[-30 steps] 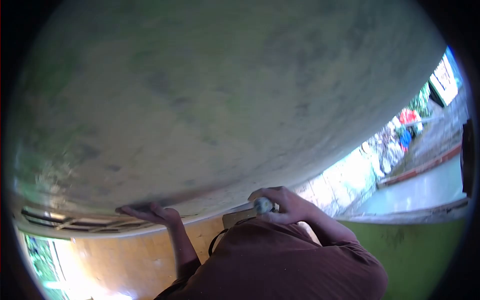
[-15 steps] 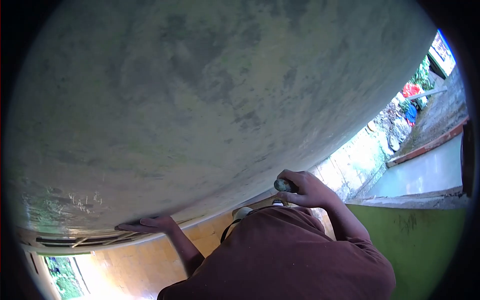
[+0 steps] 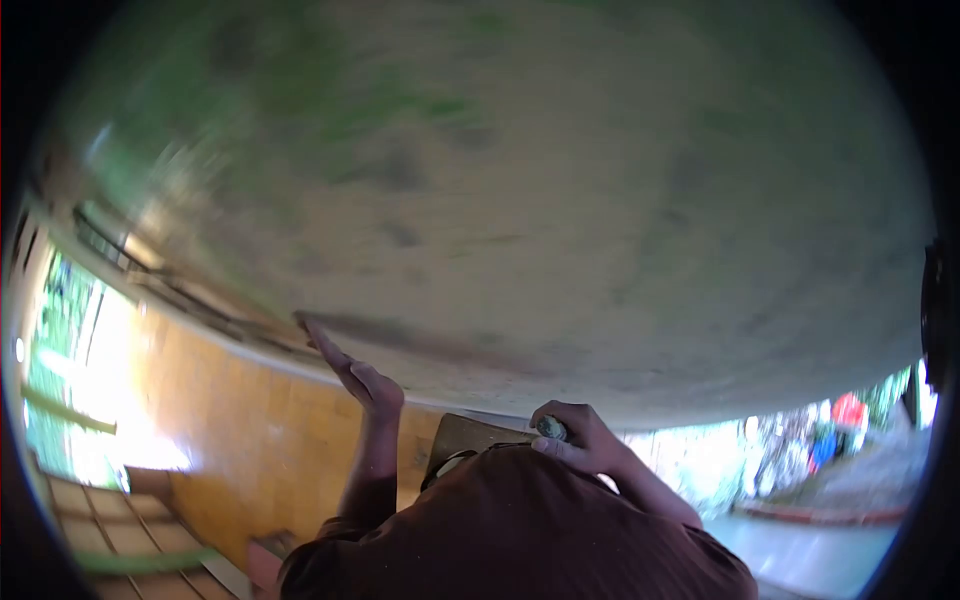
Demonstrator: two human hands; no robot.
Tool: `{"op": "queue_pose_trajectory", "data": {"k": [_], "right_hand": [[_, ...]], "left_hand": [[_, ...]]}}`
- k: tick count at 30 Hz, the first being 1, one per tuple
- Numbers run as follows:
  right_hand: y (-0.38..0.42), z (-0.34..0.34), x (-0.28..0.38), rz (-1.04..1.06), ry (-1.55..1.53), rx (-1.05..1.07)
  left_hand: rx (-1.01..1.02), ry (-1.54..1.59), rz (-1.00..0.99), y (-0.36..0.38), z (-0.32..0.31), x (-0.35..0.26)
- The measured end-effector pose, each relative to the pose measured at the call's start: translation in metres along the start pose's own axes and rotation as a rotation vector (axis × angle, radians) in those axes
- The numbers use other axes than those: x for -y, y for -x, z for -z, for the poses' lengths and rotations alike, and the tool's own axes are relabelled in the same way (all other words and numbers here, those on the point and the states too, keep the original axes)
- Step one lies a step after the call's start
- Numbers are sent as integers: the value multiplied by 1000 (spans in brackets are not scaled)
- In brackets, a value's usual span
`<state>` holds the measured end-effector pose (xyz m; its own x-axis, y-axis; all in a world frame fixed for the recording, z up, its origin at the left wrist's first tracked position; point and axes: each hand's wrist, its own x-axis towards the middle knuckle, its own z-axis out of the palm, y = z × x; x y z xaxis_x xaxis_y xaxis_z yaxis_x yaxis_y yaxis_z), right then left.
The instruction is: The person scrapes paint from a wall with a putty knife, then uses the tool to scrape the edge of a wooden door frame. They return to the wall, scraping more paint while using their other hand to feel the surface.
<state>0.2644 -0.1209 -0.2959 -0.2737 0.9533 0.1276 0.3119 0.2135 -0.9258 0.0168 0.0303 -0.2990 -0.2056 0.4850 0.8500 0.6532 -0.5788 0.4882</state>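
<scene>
A large mottled grey-green wall surface (image 3: 560,220) fills the upper view, blurred in part. My left hand (image 3: 355,378) lies against its lower left edge with the fingers stretched out and holds nothing. Near the wall's lower edge, in front of my brown shirt (image 3: 520,530), my right hand (image 3: 585,438) is wrapped round a roundish, greenish-grey object (image 3: 550,428). Only the end of that object shows, and the rest is hidden in the fingers.
An orange-yellow tiled floor (image 3: 250,430) spreads at the lower left, with a bright opening beside it. A brown object (image 3: 465,440) is by my waist. Outdoors at the right are rubble and a red item (image 3: 848,411).
The view has turned, so the outdoor area sits lower and more floor shows at the left. My left hand now points more upward. My right hand still grips the same object, lower in view.
</scene>
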Motion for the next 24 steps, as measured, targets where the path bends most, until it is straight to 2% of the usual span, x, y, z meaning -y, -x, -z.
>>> {"op": "queue_pose_trajectory", "data": {"k": [2, 3, 5, 6, 8, 9, 11, 13, 15, 16, 17, 20, 21, 23, 24], "right_hand": [[-19, -11, -3, 194, 23, -32], [-30, -14, -2, 208, 28, 19], [-48, -25, 1, 299, 53, 40], [-56, -31, 6, 305, 53, 77], [-70, -42, 19, 292, 53, 112], [-77, -48, 23, 295, 55, 143], [-88, -57, 28, 404, 58, 152], [-99, -65, 35, 454, 75, 187], [-107, -76, 42, 506, 92, 212], [-111, -81, 44, 536, 86, 180], [-115, -86, 46, 567, 81, 147], [-125, -96, 36, 580, 112, 149], [-128, -95, 38, 581, 111, 167], [-130, -82, 45, 725, 175, 110], [-128, -73, 52, 807, 217, 45]], "left_hand": [[-16, 393, 231, 12, 21, -5], [-57, 364, 246, 29, 32, 6], [221, 786, 743, 76, 54, 34], [185, 773, 754, 81, 66, 38], [1055, 807, 1188, 87, 84, 43], [1022, 811, 1202, 92, 87, 43], [1146, 1146, 1236, 101, 84, 37], [1082, 1217, 1315, 99, 84, 29], [761, 1322, 1580, 70, 88, 10], [703, 1362, 1436, 68, 85, 14], [684, 1367, 1435, 64, 87, 19], [332, 1471, 1312, 45, 98, 25], [311, 1472, 1314, 41, 100, 30], [191, 1232, 1165, 34, 109, 41], [127, 1187, 1214, 30, 115, 47]]}}
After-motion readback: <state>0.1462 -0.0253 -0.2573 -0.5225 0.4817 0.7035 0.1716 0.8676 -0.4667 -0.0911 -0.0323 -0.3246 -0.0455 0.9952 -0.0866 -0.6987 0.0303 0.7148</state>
